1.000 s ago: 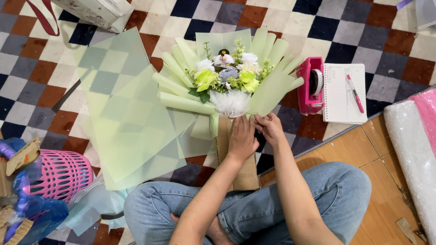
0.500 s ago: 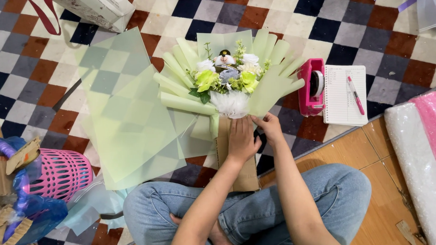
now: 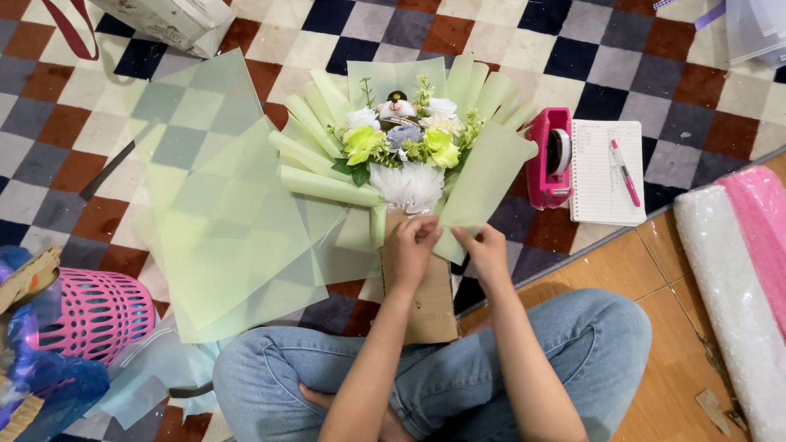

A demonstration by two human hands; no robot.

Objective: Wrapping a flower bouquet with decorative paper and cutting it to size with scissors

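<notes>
A bouquet (image 3: 403, 141) of white, green and pale blue flowers lies on the checkered floor, ringed by folded pale green paper sheets (image 3: 488, 168). Its brown cardboard handle (image 3: 432, 299) points toward my crossed legs. My left hand (image 3: 409, 251) pinches the wrapping at the bouquet's neck, just under the white frill. Beside it, my right hand (image 3: 484, 252) holds the lower edge of the green sheet on the right side.
Loose green sheets (image 3: 211, 202) lie spread at the left. A pink tape dispenser (image 3: 549, 157), a notebook (image 3: 605, 172) and a pink pen (image 3: 625, 173) sit to the right. Rolls of white and pink wrap (image 3: 750, 294) lie far right; a pink basket (image 3: 97, 313) at left.
Both hands have stayed at the bouquet's neck, with only small finger shifts on the wrapping. Nothing else has moved.
</notes>
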